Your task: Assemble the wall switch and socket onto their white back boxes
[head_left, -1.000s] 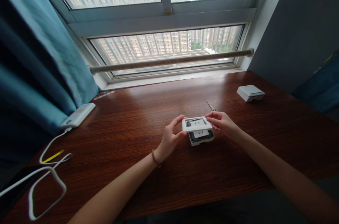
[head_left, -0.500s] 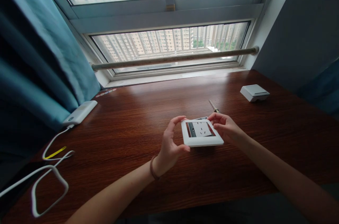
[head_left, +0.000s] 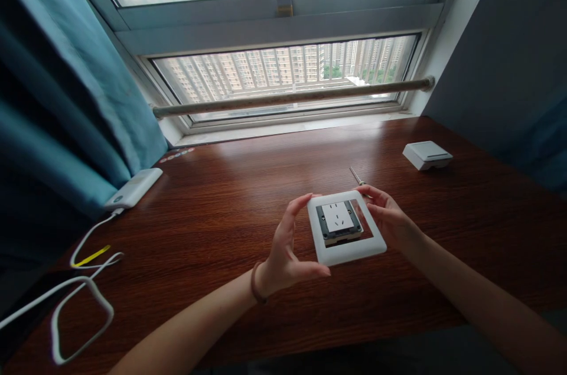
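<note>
A white square frame (head_left: 352, 253) is held tilted above the desk. My left hand (head_left: 292, 245) grips its left side, thumb at the lower edge and fingers at the top corner. At its upper right, my right hand (head_left: 386, 212) pinches the frame. Through the opening shows a socket module (head_left: 338, 217) with a white face and dark grey surround, lower than the frame; whether it touches the desk is hard to tell. Just beyond my right fingers lies a screwdriver (head_left: 355, 175), its handle mostly hidden.
A white box-shaped switch (head_left: 427, 153) sits at the right rear of the brown desk (head_left: 212, 204). On the left are a white power strip (head_left: 135, 188), a white cable (head_left: 108, 304) and a yellow strip (head_left: 94, 256). A window and a rail stand behind.
The white frame has lifted and tilted toward the camera, its near edge moving lower in view. More of the socket module shows through it. Both hands shifted slightly with the frame.
</note>
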### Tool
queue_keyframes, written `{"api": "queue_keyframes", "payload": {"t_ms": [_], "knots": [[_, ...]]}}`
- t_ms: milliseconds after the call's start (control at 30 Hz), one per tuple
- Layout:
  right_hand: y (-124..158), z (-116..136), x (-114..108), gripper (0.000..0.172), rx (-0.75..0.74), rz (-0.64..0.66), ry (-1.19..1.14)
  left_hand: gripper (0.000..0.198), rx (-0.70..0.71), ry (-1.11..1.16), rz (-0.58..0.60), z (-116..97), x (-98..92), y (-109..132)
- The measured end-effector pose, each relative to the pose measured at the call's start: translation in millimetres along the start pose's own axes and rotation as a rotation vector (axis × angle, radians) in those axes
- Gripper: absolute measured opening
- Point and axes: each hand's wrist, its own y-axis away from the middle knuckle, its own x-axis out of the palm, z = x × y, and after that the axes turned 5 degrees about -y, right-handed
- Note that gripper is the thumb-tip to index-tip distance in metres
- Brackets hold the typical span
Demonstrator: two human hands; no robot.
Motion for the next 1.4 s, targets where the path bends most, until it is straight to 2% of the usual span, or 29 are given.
{"api": "queue_keyframes", "payload": {"t_ms": [100, 200, 300, 433, 533, 667, 833, 1000, 1167, 1267, 1400], "knots": [[1, 2, 2, 0.039, 0.009, -0.005, 0.012, 0.098, 0.028, -0.025, -0.032, 5, -0.2, -1], [2, 2, 4, 0.049, 0.039, 0.131, -0.032, 0.099, 0.073, -0.087, -0.134, 7, 1.5, -2], [2, -1, 4, 0.045, 0.063, 0.218, -0.048, 0.101, 0.148, -0.146, -0.235, 6, 3.9, -3], [0, -7, 0, 0.035, 0.064, 0.166, -0.022, 0.101, 0.242, -0.155, -0.242, 5, 5.1, -4], [-1, -9, -1, 0.032, 0.099, 0.138, -0.028, 0.083, 0.257, -0.135, -0.214, 3, 3.9, -4], [-1, -9, 2, 0.032, 0.150, 0.150, -0.042, 0.055, 0.193, -0.104, -0.226, -3, 1.8, -4], [-1, -8, 5, 0.033, 0.175, 0.166, -0.038, 0.036, 0.149, -0.097, -0.228, -13, 1.4, -5], [-2, -8, 2, 0.030, 0.169, 0.111, -0.056, 0.026, 0.096, 0.010, -0.239, -15, 2.7, -7], [-8, -12, -4, 0.019, 0.161, -0.031, -0.040, 0.018, -0.112, 0.199, -0.163, -15, 5.9, -10], [-11, -11, -6, 0.027, 0.159, -0.103, -0.044, 0.012, -0.179, 0.177, -0.211, -13, 7.0, -11], [-13, -6, -7, 0.024, 0.189, -0.094, -0.055, 0.008, -0.157, 0.107, -0.225, -6, 5.2, -11]]}}
